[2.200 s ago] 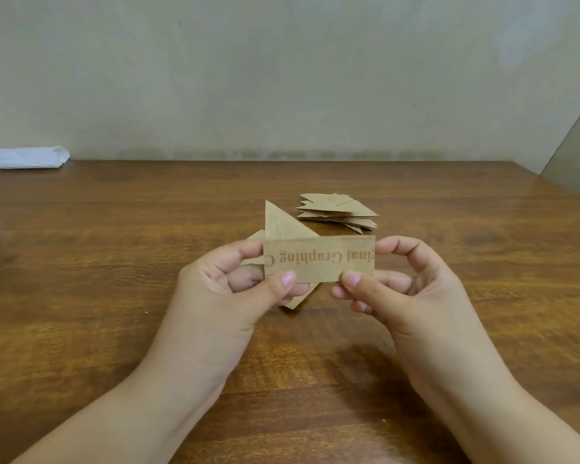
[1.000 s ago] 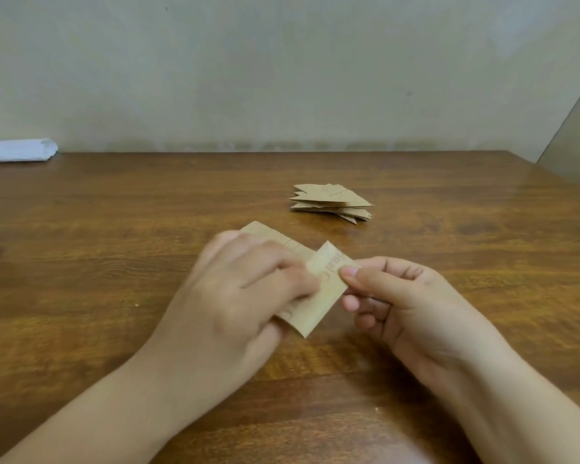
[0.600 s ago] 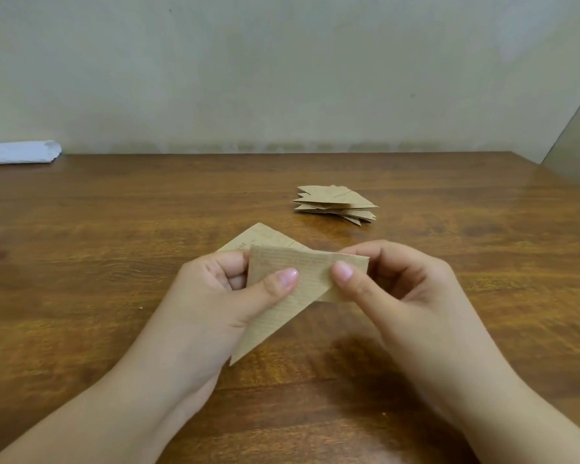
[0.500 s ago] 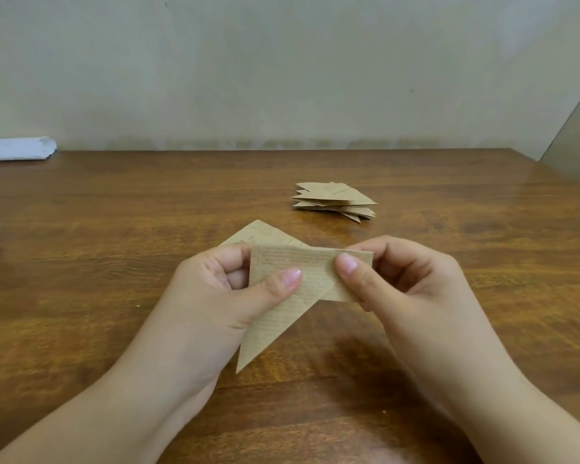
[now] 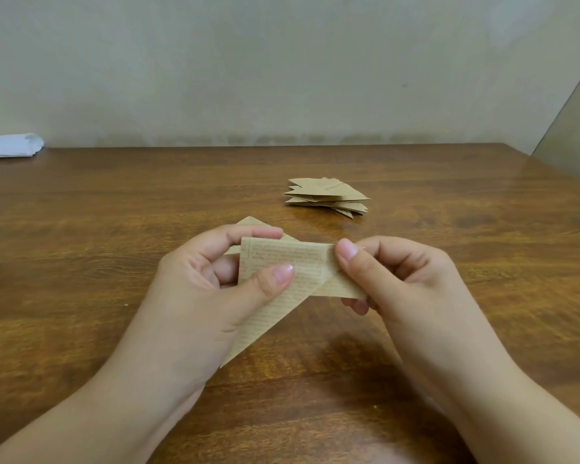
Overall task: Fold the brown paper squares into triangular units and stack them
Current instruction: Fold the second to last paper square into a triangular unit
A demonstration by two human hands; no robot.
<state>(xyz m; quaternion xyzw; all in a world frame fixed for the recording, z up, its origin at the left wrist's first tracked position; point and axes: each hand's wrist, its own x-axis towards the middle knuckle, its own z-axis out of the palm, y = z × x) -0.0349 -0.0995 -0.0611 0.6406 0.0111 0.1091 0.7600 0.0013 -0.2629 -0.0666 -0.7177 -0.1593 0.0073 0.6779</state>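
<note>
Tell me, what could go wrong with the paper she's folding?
The folded brown paper is held in the air, pinched by the left hand and right hand, so the crease might come out crooked. The stack of folded units already looks uneven; adding another could make it slide.

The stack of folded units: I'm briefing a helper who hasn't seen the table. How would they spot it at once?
On the table, look past both hands, slightly right of centre, toward the wall. The stack lies there alone: several flat brown pointed pieces piled unevenly, untouched, unlike the paper held in the hands or the white bundle far left.
</note>
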